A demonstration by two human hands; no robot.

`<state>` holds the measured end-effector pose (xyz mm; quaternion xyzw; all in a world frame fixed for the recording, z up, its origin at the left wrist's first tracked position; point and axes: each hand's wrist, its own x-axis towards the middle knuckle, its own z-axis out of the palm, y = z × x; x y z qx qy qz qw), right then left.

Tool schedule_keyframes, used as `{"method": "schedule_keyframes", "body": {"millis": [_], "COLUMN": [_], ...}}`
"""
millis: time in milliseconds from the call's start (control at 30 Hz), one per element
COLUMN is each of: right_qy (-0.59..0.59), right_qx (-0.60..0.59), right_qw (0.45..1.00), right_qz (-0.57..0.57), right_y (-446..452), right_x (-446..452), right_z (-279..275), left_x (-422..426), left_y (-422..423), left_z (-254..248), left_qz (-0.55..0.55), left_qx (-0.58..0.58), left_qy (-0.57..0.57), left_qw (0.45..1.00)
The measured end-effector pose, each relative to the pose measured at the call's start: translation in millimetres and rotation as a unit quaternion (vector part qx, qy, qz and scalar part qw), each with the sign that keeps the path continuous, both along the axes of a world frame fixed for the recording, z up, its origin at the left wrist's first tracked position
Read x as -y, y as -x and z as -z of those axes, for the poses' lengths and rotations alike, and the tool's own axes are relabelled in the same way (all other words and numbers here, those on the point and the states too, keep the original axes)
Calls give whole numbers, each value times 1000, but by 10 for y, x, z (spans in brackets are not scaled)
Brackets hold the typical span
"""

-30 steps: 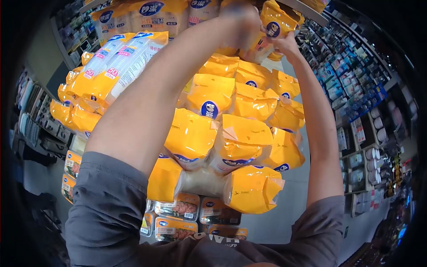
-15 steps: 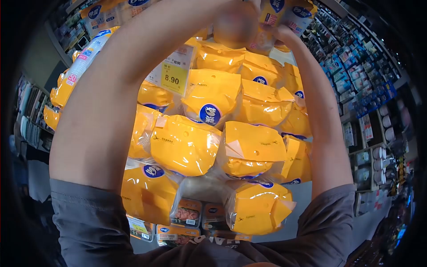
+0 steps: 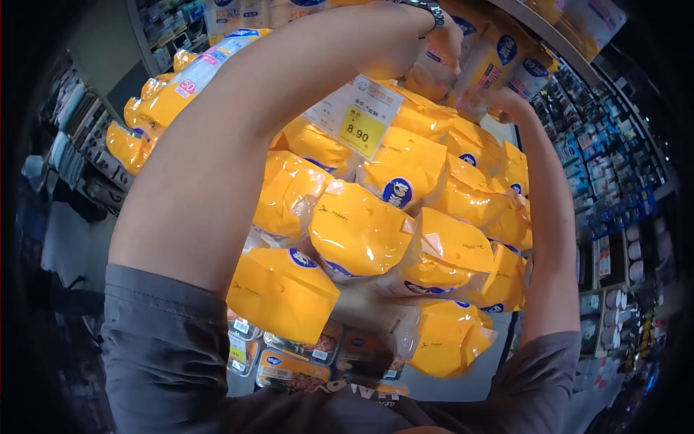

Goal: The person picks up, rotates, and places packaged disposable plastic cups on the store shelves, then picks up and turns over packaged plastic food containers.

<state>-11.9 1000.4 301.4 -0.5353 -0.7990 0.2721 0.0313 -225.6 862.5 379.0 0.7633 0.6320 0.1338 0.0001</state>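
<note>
My left hand (image 3: 450,45), with a dark watch (image 3: 432,10) on its wrist, reaches across the top of the display. Its fingers curl against the side of an upright plastic pack (image 3: 434,71) with a blue oval logo. Lower and to the right, my right hand (image 3: 510,105) has its fingers bent in at the lower edge of the upright packs (image 3: 495,61). What its fingertips grip is partly hidden. Under both arms lies a heap of yellow plastic-wrapped packs (image 3: 361,228) with blue round logos.
A price sign (image 3: 360,116) reading 8.90 stands among the yellow packs. Below them lie several boxed food-container packs (image 3: 293,372). A long clear sleeve (image 3: 217,61) marked 50 lies at left. Stocked shelves (image 3: 607,145) run along the right.
The view has shifted, so the display sits further right and lower. My left hand, blurred before, is now sharper and beside the upright packs. My right hand stays near them.
</note>
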Motion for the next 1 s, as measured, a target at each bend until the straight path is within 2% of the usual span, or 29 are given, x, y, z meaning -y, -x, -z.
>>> {"method": "schedule_keyframes", "body": {"millis": [67,200,333,367,433,500,600,667,700,800,833,933,1000], "right_qy": [-23,-77,-145,-209,-285,-325,-323,-299,-286,-278,-269,-240,-222], "right_qx": [-28,21,46,14,-43,-99,-176,-210,-221,-229,-228,-225,-222], "right_qw": [999,997,987,973,944,915,881,865,859,849,851,861,872], "right_qz": [11,8,-50,-101,-160,-217,-298,-343,-362,-387,-389,-388,-375], "right_y": [-104,-228,-207,-196,-79,122,533,838,987,1316,1402,1564,1589], "right_x": [35,682,1351,1352,1709,2151,2901,3385,3563,4132,4257,4534,4663], "right_z": [-19,-452,-806,-793,-857,-910,-963,-908,-856,-758,-732,-637,-580], "left_x": [346,1194,2210,2417,3115,3733,3814,3976,3899,3888,3953,4045,4090], "left_y": [111,735,1757,2067,2190,1927,2832,2789,2904,2685,2548,2374,2369], "left_z": [-157,-566,-831,-768,-692,-454,270,412,560,590,521,450,457], "left_qz": [12,8,-114,-165,-260,-330,-382,-335,-318,-188,-222,-234,-267], "left_qx": [1,12,-4,-50,47,207,199,246,315,442,382,296,307], "left_qy": [12,45,66,21,67,19,127,162,156,222,199,160,142], "left_qw": [1000,999,991,985,962,921,893,895,880,849,875,912,902]}}
